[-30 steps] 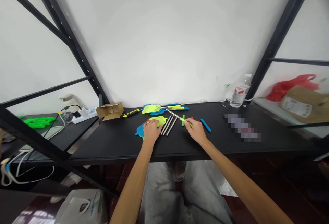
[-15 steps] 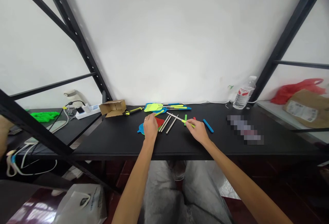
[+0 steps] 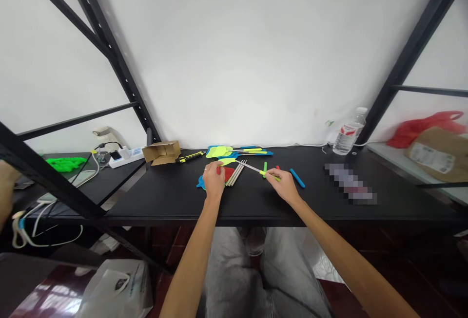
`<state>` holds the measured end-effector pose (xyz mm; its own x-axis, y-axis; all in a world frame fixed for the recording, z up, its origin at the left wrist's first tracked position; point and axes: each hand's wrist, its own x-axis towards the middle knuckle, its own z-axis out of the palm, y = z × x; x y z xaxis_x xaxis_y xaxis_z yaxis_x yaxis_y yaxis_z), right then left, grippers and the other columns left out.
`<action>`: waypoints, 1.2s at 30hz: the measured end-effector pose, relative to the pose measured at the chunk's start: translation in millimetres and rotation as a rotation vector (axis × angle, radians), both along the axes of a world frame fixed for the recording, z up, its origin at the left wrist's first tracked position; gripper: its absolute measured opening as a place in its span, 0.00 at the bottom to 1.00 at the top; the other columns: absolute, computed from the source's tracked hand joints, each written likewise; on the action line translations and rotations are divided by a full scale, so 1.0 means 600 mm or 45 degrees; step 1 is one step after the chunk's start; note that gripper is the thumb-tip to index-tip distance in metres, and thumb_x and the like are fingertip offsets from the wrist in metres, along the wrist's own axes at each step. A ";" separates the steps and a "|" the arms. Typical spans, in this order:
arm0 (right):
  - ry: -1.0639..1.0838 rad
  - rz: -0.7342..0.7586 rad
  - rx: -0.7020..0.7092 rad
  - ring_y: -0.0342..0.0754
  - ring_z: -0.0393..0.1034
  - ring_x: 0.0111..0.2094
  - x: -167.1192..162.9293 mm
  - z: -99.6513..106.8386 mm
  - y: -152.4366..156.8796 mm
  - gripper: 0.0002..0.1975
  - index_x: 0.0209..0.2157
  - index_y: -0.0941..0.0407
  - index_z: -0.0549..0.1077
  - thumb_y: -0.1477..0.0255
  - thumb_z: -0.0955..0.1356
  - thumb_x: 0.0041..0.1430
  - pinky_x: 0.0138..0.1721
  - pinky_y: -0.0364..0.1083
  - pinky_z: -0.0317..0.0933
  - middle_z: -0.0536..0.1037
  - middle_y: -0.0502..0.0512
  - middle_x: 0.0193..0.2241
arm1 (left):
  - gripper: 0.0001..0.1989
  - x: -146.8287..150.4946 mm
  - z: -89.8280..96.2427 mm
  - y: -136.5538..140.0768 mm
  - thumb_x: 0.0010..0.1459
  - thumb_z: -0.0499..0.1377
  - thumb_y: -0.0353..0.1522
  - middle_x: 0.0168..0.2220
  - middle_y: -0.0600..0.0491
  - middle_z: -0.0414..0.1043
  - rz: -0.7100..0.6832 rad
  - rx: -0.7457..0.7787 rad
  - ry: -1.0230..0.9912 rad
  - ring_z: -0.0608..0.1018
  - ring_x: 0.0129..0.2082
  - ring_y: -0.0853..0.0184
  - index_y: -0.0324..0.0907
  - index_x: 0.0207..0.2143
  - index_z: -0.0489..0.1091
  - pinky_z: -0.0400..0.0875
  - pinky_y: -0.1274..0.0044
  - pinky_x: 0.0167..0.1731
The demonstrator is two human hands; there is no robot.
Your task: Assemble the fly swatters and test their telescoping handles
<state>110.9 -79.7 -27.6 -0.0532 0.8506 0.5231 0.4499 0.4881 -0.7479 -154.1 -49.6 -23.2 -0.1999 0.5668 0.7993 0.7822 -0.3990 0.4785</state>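
Pinched in my left hand is a yellow-green fly swatter head, held just above the table. My right hand grips a yellow-green handle with a thin metal rod sticking out to the left. The rod's tip meets the swatter head's near end; whether it is inside cannot be told. Below my left hand lie a red swatter head and a blue one, partly covered. Several metal rods rest side by side between my hands.
Assembled swatters are stacked by the wall. Green, red and blue handles lie near my right hand. A cardboard box and a yellow-black cutter stand left; a water bottle is right.
The swatter head has turned flatter toward the right, and the rod's tip has come up to it. The loose rods on the table now lie closer together.
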 end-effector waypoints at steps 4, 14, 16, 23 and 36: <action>-0.011 -0.001 -0.004 0.49 0.73 0.30 0.000 0.001 0.001 0.14 0.32 0.56 0.79 0.63 0.65 0.61 0.34 0.44 0.63 0.80 0.53 0.28 | 0.09 0.000 -0.002 0.001 0.58 0.55 0.26 0.38 0.52 0.78 -0.024 0.004 0.004 0.77 0.43 0.63 0.45 0.38 0.73 0.71 0.71 0.46; -0.013 0.007 0.005 0.50 0.73 0.29 -0.002 0.008 -0.005 0.15 0.32 0.57 0.80 0.62 0.65 0.60 0.33 0.45 0.65 0.80 0.53 0.27 | 0.09 0.000 0.001 -0.001 0.56 0.55 0.25 0.38 0.52 0.78 -0.029 0.007 -0.011 0.77 0.43 0.63 0.45 0.35 0.71 0.72 0.72 0.46; -0.023 0.008 0.008 0.50 0.73 0.29 -0.002 0.008 -0.005 0.15 0.32 0.57 0.80 0.63 0.65 0.59 0.31 0.44 0.65 0.80 0.53 0.27 | 0.08 -0.001 0.002 -0.001 0.55 0.55 0.24 0.37 0.52 0.77 -0.009 0.011 0.000 0.77 0.44 0.63 0.45 0.33 0.70 0.72 0.72 0.47; -0.005 0.006 -0.025 0.53 0.76 0.32 0.003 -0.002 0.002 0.13 0.33 0.56 0.83 0.66 0.67 0.56 0.33 0.46 0.66 0.83 0.54 0.30 | 0.09 -0.006 0.007 -0.003 0.52 0.55 0.22 0.37 0.53 0.77 -0.072 0.111 0.067 0.76 0.43 0.64 0.45 0.28 0.67 0.71 0.71 0.48; -0.073 -0.030 0.000 0.54 0.75 0.28 0.005 0.000 -0.002 0.16 0.35 0.57 0.84 0.63 0.67 0.56 0.29 0.46 0.66 0.82 0.55 0.27 | 0.14 -0.005 0.010 -0.010 0.52 0.55 0.21 0.35 0.54 0.79 -0.171 0.034 0.120 0.77 0.41 0.64 0.46 0.35 0.74 0.71 0.72 0.46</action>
<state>113.6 -81.1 -27.8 -0.0626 0.8519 0.5200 0.5033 0.4769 -0.7207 -157.3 -55.3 -17.3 -0.0471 0.5616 0.8261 0.7617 -0.5148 0.3934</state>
